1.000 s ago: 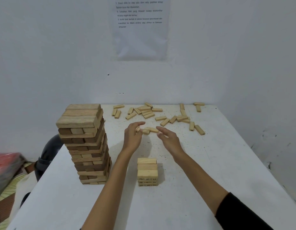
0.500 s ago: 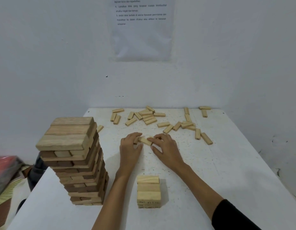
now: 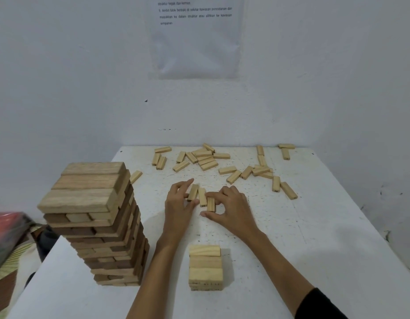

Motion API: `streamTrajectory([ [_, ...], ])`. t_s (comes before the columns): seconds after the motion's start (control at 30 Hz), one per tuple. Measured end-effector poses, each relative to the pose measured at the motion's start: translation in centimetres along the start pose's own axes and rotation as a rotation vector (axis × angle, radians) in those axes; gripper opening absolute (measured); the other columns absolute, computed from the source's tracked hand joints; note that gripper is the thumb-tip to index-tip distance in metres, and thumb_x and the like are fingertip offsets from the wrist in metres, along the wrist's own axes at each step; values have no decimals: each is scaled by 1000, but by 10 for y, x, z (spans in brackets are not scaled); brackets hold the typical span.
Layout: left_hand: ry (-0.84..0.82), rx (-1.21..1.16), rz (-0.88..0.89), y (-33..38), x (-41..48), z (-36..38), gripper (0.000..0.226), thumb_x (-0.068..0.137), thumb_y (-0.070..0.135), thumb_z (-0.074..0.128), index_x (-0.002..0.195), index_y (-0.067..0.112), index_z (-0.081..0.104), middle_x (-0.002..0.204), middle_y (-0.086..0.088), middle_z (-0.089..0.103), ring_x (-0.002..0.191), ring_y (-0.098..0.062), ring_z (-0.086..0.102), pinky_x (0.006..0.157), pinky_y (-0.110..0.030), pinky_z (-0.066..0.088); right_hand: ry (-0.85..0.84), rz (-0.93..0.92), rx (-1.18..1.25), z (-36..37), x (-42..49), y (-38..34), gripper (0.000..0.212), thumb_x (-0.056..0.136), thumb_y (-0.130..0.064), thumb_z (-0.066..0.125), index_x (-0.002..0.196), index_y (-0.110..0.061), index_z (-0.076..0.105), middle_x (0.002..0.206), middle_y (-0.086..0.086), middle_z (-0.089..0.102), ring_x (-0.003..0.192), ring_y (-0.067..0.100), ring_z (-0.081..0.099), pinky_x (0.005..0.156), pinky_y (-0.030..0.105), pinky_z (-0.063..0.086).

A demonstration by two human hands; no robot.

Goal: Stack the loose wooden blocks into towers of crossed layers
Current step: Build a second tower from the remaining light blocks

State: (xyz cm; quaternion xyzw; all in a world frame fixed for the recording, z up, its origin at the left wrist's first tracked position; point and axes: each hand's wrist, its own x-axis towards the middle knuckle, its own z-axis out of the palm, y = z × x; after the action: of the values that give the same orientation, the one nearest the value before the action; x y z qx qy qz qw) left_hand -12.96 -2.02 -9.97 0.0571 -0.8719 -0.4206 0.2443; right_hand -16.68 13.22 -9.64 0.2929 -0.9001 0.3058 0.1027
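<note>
Landmark: one short tower of pale, smooth wooden blocks (image 3: 205, 267), standing on the white speckled table (image 3: 314, 238); its top layer shows three blocks side by side.

Left of this tower stands one tall tower of larger, grainy brown wooden blocks (image 3: 100, 222) in crossed layers, also topped by three.

Just beyond the short tower lie three pale rectangular wooden blocks (image 3: 202, 197), side by side, between two hands. The left hand (image 3: 178, 203) lays nearly straight fingers against the leftmost block. The right hand (image 3: 231, 208) curls forefinger and thumb around the ends of the rightmost blocks.

Farther beyond, roughly two dozen scattered loose pale blocks (image 3: 234, 176) lie flat; overlaps prevent an exact count.

One printed paper sheet (image 3: 194, 42) hangs on the wall behind.
</note>
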Motion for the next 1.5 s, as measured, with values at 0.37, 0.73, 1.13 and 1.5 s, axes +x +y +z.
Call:
streamTrajectory([
  [0.37, -79, -38, -22, 0, -1, -2, 57, 75, 20, 75, 128, 20, 53, 115, 10, 49, 85, 9, 51, 94, -41, 43, 8, 86, 73, 0, 0, 3, 52, 78, -43, 69, 126, -27, 57, 92, -8, 54, 97, 12, 46, 78, 26, 26],
  [0.73, -97, -4, 32, 3, -2, -4, 60, 72, 17, 77, 128, 15, 55, 119, -4, 58, 85, -1, 52, 91, -38, 46, 42, 142, 190, 1, 1, 6, 48, 73, -34, 75, 118, -20, 65, 101, -1, 65, 100, 16, 50, 88, 34, 37],
  [1.13, -228, -21, -7, 2, 0, -11, 63, 84, 1, 63, 140, 15, 39, 128, -8, 54, 102, -10, 47, 88, -10, 32, -72, 124, 115, 2, 5, 12, 59, 76, -48, 70, 130, -32, 53, 134, -12, 51, 128, 11, 34, 96, 27, 19],
  [1.5, -303, 136, 37, -2, 2, -9, 71, 86, 20, 63, 146, 18, 23, 148, -1, 33, 135, -22, 23, 105, -28, 20, -234, 119, 282, -13, 16, 18, 81, 68, -42, 78, 139, -38, 38, 130, -22, 52, 114, 1, 33, 100, 30, 19],
])
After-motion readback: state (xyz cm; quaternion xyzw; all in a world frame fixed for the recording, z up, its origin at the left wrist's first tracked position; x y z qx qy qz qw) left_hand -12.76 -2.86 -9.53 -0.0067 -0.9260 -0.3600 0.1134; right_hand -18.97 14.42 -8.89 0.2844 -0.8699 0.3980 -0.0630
